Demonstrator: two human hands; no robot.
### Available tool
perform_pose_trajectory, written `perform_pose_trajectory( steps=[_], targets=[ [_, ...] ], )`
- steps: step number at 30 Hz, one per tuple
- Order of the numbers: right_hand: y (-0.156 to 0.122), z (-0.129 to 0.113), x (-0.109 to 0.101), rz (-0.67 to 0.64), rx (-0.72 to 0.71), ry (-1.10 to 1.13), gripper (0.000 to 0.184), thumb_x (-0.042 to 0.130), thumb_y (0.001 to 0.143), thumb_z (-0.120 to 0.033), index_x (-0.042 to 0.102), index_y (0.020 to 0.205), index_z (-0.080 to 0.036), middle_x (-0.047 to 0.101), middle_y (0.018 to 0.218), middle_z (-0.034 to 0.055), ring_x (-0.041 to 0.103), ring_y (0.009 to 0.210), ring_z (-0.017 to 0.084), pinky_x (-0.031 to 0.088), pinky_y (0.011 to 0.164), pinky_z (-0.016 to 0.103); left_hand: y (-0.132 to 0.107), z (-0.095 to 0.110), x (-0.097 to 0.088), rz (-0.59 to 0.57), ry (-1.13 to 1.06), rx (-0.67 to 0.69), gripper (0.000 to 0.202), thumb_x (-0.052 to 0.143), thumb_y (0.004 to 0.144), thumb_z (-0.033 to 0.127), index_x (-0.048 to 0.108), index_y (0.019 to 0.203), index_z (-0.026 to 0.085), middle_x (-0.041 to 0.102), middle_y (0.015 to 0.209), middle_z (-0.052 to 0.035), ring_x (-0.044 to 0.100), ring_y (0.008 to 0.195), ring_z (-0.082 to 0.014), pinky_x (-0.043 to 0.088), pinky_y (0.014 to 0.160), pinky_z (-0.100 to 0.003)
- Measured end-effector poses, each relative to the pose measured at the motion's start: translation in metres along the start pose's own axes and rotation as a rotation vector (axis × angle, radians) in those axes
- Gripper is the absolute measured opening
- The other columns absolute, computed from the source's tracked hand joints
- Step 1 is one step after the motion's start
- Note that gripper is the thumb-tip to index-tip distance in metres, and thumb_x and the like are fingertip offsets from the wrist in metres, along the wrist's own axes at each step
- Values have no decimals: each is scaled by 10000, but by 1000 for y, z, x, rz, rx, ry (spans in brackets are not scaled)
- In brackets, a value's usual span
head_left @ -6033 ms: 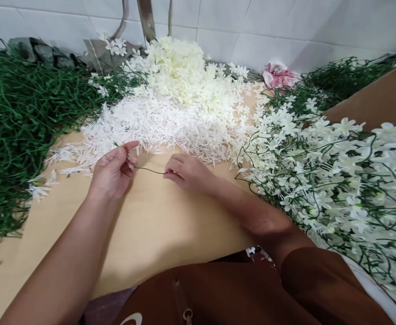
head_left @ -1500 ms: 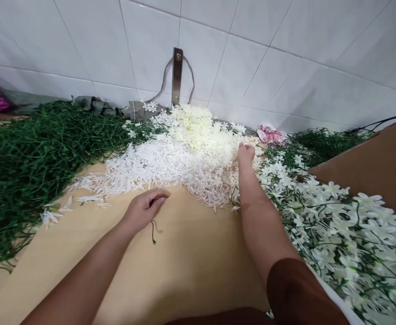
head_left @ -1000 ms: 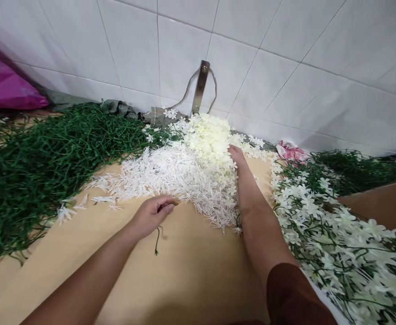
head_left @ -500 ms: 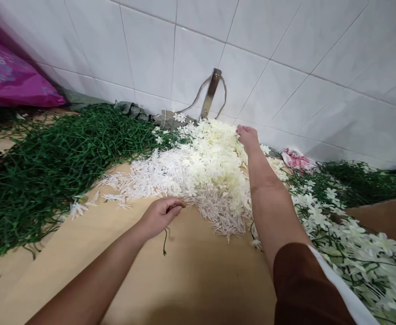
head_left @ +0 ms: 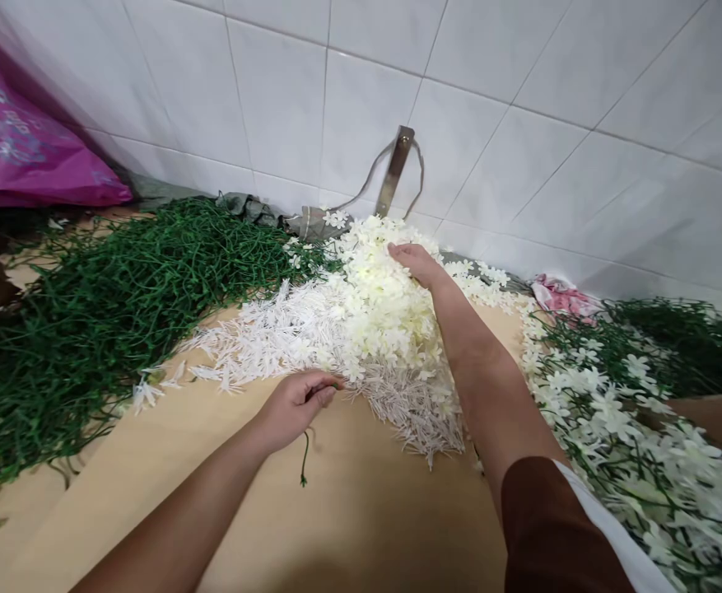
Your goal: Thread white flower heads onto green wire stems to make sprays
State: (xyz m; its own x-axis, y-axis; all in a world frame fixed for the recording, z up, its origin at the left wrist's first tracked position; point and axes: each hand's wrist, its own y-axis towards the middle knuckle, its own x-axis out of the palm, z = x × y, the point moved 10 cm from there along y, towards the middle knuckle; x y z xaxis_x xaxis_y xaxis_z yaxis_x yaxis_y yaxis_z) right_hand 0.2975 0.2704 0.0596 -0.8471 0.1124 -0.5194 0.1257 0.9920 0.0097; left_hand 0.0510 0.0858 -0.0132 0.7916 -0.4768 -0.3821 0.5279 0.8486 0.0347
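Closed around a thin green artificial flower stem (head_left: 305, 461), my left hand (head_left: 299, 403) hovers over the tan board near the front of the pile. The stem's lower end dangles below the fist. My right hand (head_left: 415, 262) reaches into the heap of cream-white artificial blossoms (head_left: 385, 321), its fingertips bent against the top petals; whether they pinch a blossom is hidden. White spiky flower pieces (head_left: 292, 321) spread beside and beneath the blossoms. To the left lies a large mound of green plastic stems (head_left: 119, 305).
Stems fitted with white blossoms (head_left: 613, 420) are heaped at the right, beside a brown cardboard edge (head_left: 712, 416). A pink plastic bag (head_left: 33, 148) sits back left. Against the tiled wall (head_left: 274, 91) stands a metal strip (head_left: 396, 169) with a cord. A pink-and-white cloth (head_left: 561, 296) lies back right.
My right hand has moved left and slightly down, from the blossom heap's right edge by the wall onto its top. My left hand still holds the stem in nearly the same place.
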Motion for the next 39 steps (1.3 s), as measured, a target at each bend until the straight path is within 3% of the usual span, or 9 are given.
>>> perform_pose_trajectory(
  steps=[3, 6, 10, 15, 19, 25, 30, 35, 39],
  targets=[
    [-30, -24, 11, -73, -104, -86, 436, 636, 800, -557, 550, 593, -183, 435, 507, -40, 437, 570, 109, 329, 576, 246, 1, -3, 0, 15, -37, -24, 287, 551, 840, 365, 730, 930, 159, 719, 810, -67, 626, 716, -153, 481, 650, -252],
    [-63, -48, 27, -152, -200, -180, 338, 658, 804, -498, 700, 767, -165, 694, 813, 42, 620, 818, 171, 437, 746, 270, 2, -7, 0, 24, -66, -31, 310, 572, 819, 412, 725, 918, 161, 728, 812, -65, 621, 707, -154, 485, 649, -257],
    [-107, -79, 49, -296, -322, -302, 332, 670, 806, -479, 731, 894, -165, 728, 1076, 112, 652, 1013, 231, 475, 905, 372, 3, -11, 1, 41, -85, -52, 365, 605, 771, 491, 718, 885, 163, 731, 814, -63, 613, 705, -159, 480, 663, -268],
    [-144, -111, 22, -165, -456, -159, 350, 668, 814, -491, 717, 941, -168, 711, 1010, 85, 645, 991, 214, 490, 936, 417, 3, -12, 2, 56, -29, -52, 406, 594, 755, 507, 719, 919, 157, 711, 785, -56, 589, 703, -166, 454, 684, -284],
    [-154, -95, -7, 25, -466, 38, 300, 667, 828, -424, 686, 987, -170, 678, 954, 57, 636, 976, 192, 499, 925, 405, 3, -7, 5, 43, 62, -8, 372, 563, 776, 481, 721, 889, 164, 688, 759, -47, 577, 708, -172, 426, 677, -287],
    [-162, -36, 17, 62, -258, 160, 121, 692, 782, -253, 667, 848, -156, 686, 850, 67, 654, 859, 191, 541, 893, 442, -7, 2, 5, 74, 60, -26, 328, 575, 754, 436, 719, 853, 159, 662, 716, -34, 547, 684, -161, 404, 671, -284],
    [-194, -40, 6, 194, -327, 259, 163, 676, 754, -159, 674, 915, -183, 690, 874, 45, 664, 883, 177, 550, 916, 420, -22, 1, 7, 133, -90, -150, 276, 605, 730, 363, 713, 875, 153, 676, 760, -33, 545, 684, -148, 413, 675, -278],
    [-232, -44, 3, 97, -346, 270, 306, 724, 693, -159, 688, 995, -182, 685, 867, 36, 657, 850, 167, 580, 803, 364, -36, 13, 7, 263, 3, -155, 172, 578, 757, 274, 708, 805, 172, 691, 837, -48, 587, 783, -176, 439, 759, -306],
    [-248, -30, 12, 48, -285, 241, 170, 694, 754, -278, 714, 884, -171, 674, 794, 40, 627, 755, 150, 560, 711, 341, -46, 10, 16, 168, 88, -230, 185, 566, 784, 263, 711, 854, 173, 687, 825, -46, 581, 742, -173, 445, 741, -320]
  ],
)
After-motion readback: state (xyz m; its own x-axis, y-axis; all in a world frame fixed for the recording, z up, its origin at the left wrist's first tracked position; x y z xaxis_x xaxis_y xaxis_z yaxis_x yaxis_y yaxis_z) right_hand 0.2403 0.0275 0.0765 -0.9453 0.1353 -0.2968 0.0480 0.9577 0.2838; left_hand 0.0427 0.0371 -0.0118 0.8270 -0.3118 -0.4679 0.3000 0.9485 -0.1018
